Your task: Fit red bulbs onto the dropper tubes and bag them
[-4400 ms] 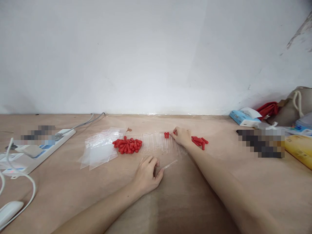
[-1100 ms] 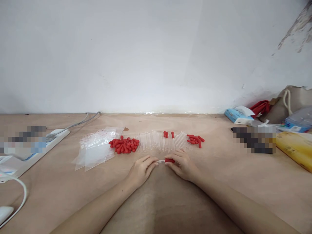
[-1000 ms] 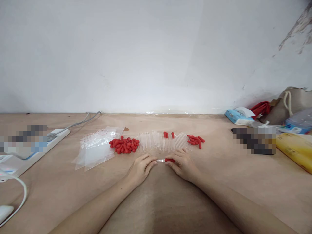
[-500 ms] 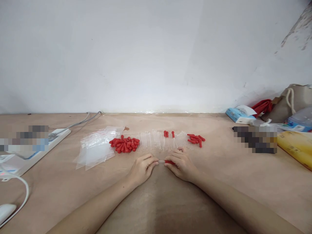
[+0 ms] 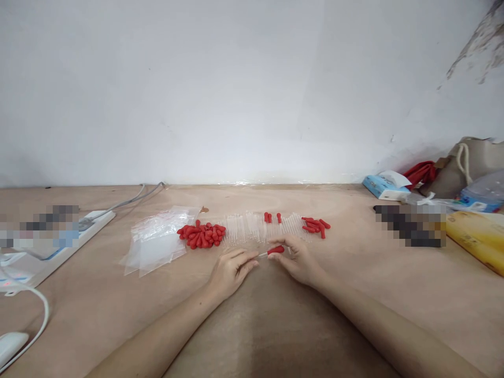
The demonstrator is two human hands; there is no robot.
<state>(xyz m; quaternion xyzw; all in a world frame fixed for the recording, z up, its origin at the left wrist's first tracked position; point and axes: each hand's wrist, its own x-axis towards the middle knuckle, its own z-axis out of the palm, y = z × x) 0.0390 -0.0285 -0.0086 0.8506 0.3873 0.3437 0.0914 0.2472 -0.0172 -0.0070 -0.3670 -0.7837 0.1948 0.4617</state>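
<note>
My left hand [image 5: 235, 269] pinches the clear tube of a dropper [image 5: 263, 254], whose red rubber bulb [image 5: 276, 251] points right and slightly up. My right hand [image 5: 298, 261] is open around that bulb, its fingers apart and the thumb close below it; whether the thumb touches it I cannot tell. Beyond my hands lies a row of clear dropper tubes [image 5: 240, 228]. A few of those tubes have red bulbs [image 5: 268, 217] at their far ends. A heap of loose red bulbs [image 5: 201, 234] sits left of the row, and a smaller group of red bulbs [image 5: 315, 226] right of it.
Clear plastic bags [image 5: 157, 247] lie left of the bulb heap. A white power strip [image 5: 74, 247] with cables is at far left. On the right are a blue tissue pack [image 5: 384, 187], a blurred dark object [image 5: 409, 226] and a yellow package [image 5: 476, 236]. A white wall rises behind.
My right hand has opened off the red bulb, which now shows whole between its fingers. The dropper has tilted, its bulb end higher. My left hand keeps its pinch.
</note>
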